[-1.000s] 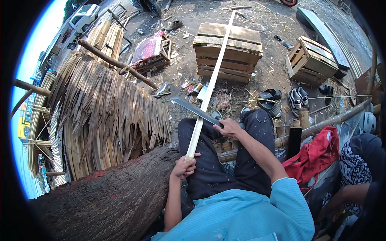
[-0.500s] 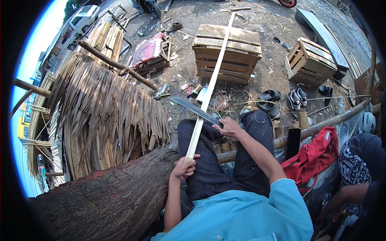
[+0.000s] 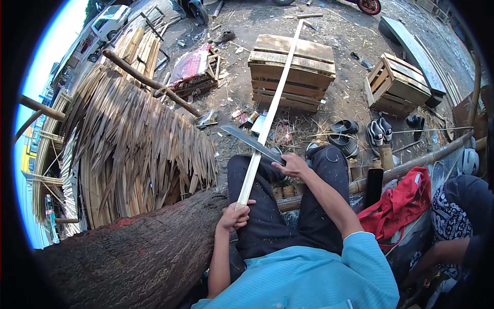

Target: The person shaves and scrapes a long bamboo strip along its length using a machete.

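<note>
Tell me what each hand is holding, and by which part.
The left hand grips the pale strip by its near end; the right hand holds the long knife at its handle end.

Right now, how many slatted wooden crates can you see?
2: a large brown wooden crate straight ahead, crossed in view by the long pale strip, and a smaller brown wooden crate at right. The red-and-white cloth at left may hide another.

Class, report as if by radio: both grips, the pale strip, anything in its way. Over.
Left grip closed on pale strip, near end. Right grip on large knife, blade crossing strip. Slatted crate along strip's line, contact unclear.
</note>
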`<state>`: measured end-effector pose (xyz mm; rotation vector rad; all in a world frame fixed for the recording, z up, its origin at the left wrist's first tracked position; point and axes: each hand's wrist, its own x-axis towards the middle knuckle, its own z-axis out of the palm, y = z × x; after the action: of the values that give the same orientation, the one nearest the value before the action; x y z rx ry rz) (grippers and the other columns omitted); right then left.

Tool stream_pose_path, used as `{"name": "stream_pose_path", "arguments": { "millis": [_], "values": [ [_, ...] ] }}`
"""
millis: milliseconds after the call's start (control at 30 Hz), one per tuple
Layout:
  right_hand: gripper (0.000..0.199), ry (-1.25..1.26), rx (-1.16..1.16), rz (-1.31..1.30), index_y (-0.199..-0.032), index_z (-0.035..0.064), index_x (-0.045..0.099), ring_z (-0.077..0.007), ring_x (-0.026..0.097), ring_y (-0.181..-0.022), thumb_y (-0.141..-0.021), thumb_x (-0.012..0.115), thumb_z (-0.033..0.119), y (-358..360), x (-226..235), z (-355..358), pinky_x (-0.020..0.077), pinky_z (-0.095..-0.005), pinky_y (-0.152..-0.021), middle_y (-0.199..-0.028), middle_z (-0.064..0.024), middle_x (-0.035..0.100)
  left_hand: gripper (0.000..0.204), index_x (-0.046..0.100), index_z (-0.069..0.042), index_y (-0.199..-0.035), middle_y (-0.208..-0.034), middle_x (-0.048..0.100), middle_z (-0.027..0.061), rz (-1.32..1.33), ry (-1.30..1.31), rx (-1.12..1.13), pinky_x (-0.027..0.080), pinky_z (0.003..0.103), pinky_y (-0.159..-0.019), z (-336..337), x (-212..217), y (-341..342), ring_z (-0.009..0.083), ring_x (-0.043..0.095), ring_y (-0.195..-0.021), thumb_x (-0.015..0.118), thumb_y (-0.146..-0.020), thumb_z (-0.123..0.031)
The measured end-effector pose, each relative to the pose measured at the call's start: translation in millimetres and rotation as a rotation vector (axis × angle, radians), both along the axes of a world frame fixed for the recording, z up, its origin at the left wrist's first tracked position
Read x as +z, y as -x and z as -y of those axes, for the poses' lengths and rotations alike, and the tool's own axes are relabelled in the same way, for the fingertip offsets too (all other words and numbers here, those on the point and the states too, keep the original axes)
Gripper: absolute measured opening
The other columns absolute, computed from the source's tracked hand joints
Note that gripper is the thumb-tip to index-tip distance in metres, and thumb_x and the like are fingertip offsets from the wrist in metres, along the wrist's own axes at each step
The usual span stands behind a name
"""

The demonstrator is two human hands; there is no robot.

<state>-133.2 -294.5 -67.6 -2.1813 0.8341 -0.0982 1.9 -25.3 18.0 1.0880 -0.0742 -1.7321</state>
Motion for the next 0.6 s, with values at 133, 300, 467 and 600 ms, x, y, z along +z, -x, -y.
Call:
{"name": "stream_pose_path", "arguments": {
  "millis": [133, 300, 467, 600],
  "values": [
    [0.065, 0.087, 0.302, -0.040, -0.086, 0.0058, 0.065, -0.0394, 0.060, -0.078, -0.077, 0.046, 0.067, 10, -1, 4, 0.0481, -0.0457, -0.072, -0.073, -0.0242, 0.061, 0.044, 0.041, 0.001, -0.126, -0.063, 0.034, -0.0049, 0.025, -0.015, 0.005, 0.019, 0.016, -0.034, -3, 3, -1, 0.0004, 0.024, -0.042, 0.058, -0.088, -0.016],
    [0.062, 0.184, 0.107, -0.045, -0.078, 0.0032, 0.063, -0.0387, 0.061, -0.072, -0.079, 0.047, 0.063, 1, -5, 1, 0.0483, -0.0463, -0.065, -0.069, -0.0215, 0.061, 0.044, 0.042, 0.002, -0.125, -0.063, 0.033, -0.0052, 0.020, -0.019, 0.011, 0.019, 0.016, -0.034, 0, -2, -1, 0.0005, 0.024, -0.043, 0.058, -0.088, -0.017],
    [0.066, 0.005, 0.000, -0.057, -0.083, 0.0017, 0.064, -0.0391, 0.062, -0.080, -0.079, 0.046, 0.065, 0, 7, 4, 0.0485, -0.0466, -0.073, -0.078, -0.0254, 0.062, 0.039, 0.043, 0.002, -0.124, -0.062, 0.035, -0.0046, 0.012, -0.031, 0.001, 0.020, 0.016, -0.035, 8, 6, 0, 0.0012, 0.025, -0.043, 0.055, -0.090, -0.012],
    [0.061, 0.210, 0.430, 0.002, -0.078, 0.0079, 0.064, -0.0383, 0.061, -0.069, -0.075, 0.049, 0.067, 7, 5, 4, 0.0479, -0.0462, -0.065, -0.066, -0.0207, 0.060, 0.039, 0.044, 0.002, -0.123, -0.062, 0.035, -0.0048, -0.021, -0.004, 0.019, 0.021, 0.016, -0.036, 1, 4, -4, 0.0011, 0.025, -0.044, 0.056, -0.089, -0.014]
  ]
}}
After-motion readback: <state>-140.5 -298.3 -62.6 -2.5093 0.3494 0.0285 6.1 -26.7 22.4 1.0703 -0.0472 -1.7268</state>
